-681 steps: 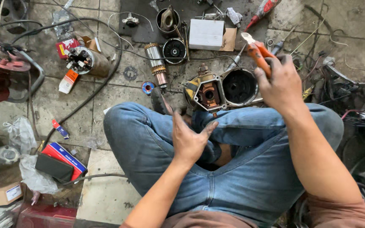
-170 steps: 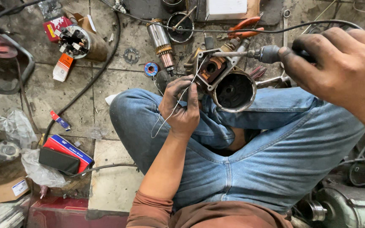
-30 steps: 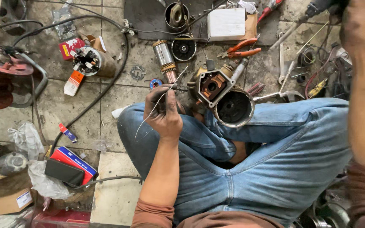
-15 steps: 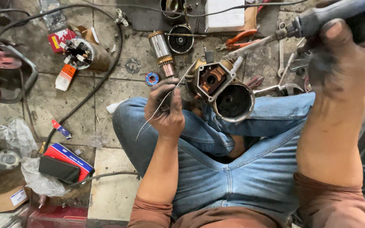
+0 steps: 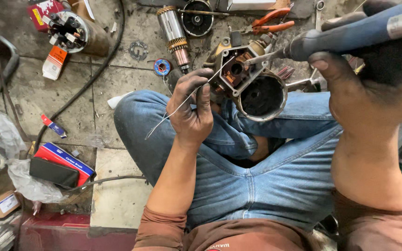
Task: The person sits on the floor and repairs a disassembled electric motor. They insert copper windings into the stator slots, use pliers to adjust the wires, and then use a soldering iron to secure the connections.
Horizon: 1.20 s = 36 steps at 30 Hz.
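Head view, left hand: your left hand (image 5: 192,111) is closed in a pinch, thumb and fingers gripping a thin solder wire (image 5: 182,103) partway along its length.
Head view, wire: its upper end reaches up to the open motor housing (image 5: 250,83), and its loose tail hangs down past your left knee.
Head view, right hand: your right hand (image 5: 373,83) is wrapped shut around a blue-handled soldering iron (image 5: 345,35), whose metal tip points into the square end of the housing.
Head view, housing: it rests on your jeans-clad lap between your knees, round mouth facing up, just above the floor (image 5: 70,88).
Handling, wire: judged from its thinness, it is light and soft and will bend under any push, so pinch it close to the working end to steer it.
Handling, housing: it looks like heavy, stiff cast metal, greasy and possibly slippery. It lies loose on your legs, so brace it by the round rim rather than by the copper parts inside.
Handling, iron: hold it only by the blue grip, since the bare metal front is likely hot.
Floor, far edge: an armature (image 5: 175,35), orange-handled pliers (image 5: 268,21) and a small blue spool (image 5: 162,67) lie near your knees.
Floor, left edge: a red and blue box (image 5: 66,160) lies well apart from the work.
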Available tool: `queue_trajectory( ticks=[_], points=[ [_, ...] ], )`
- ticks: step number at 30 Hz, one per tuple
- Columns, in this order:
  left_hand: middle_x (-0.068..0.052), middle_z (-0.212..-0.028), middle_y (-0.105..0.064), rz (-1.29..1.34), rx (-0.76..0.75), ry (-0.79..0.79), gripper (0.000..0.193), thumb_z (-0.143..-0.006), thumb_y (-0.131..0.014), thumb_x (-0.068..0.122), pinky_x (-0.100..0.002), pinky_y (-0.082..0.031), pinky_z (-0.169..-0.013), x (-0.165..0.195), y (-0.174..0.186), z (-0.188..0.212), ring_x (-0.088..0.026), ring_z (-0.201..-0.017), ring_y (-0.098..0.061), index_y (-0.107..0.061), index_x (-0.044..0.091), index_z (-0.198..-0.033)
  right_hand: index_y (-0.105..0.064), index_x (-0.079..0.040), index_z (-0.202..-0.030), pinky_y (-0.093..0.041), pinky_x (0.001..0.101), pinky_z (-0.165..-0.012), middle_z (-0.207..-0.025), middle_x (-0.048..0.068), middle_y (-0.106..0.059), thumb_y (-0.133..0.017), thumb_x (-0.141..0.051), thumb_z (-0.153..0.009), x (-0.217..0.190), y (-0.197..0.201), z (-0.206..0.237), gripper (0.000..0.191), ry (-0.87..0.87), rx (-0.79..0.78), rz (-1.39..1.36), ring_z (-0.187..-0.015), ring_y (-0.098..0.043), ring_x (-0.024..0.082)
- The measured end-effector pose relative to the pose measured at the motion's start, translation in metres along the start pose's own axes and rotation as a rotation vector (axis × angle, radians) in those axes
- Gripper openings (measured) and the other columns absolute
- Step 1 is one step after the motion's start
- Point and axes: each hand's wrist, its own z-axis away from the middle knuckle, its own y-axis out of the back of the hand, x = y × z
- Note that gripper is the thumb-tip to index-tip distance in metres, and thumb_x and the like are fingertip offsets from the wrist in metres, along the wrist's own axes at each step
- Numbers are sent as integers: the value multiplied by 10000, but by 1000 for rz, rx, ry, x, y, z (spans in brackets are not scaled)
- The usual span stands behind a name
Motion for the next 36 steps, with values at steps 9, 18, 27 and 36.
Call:
queue_trajectory(
  ticks=[9,18,27,36],
  points=[
    [-136,-1206,-717,-25,-16,-35,121,-1059,-666,25,-303,-589,-944,1,-4,0,-243,-1065,-741,-606,38,-1164,-573,85,-1336,-560,297,-1005,-1238,179,-655,-700,61,-1070,8,-3,-5,296,-77,-11,104,-1108,-676,248],
    [-130,-1192,-720,-17,-5,-46,119,-1062,-665,19,-310,-594,-926,2,-5,-2,-246,-1039,-746,-604,36,-1163,-601,101,-1330,-563,291,-950,-1212,160,-674,-732,57,-1104,11,-4,-5,265,-209,87,-7,-1041,-677,229],
    [-131,-1208,-716,-48,-10,-59,119,-1067,-674,32,-304,-603,-915,0,-7,0,-245,-1035,-751,-603,42,-1162,-416,78,-1483,-559,295,-1052,-1311,183,-631,-683,8,-1088,-1,-2,-1,482,103,-114,278,-1205,-678,263],
    [-126,-1213,-711,-106,-27,-80,144,-1062,-679,42,-304,-613,-885,-1,-10,1,-246,-1008,-753,-590,49,-1176,-443,70,-1478,-615,348,-941,-1232,237,-701,-880,-16,-1013,-10,-21,-17,644,207,-102,462,-1107,-760,299]
  ],
)
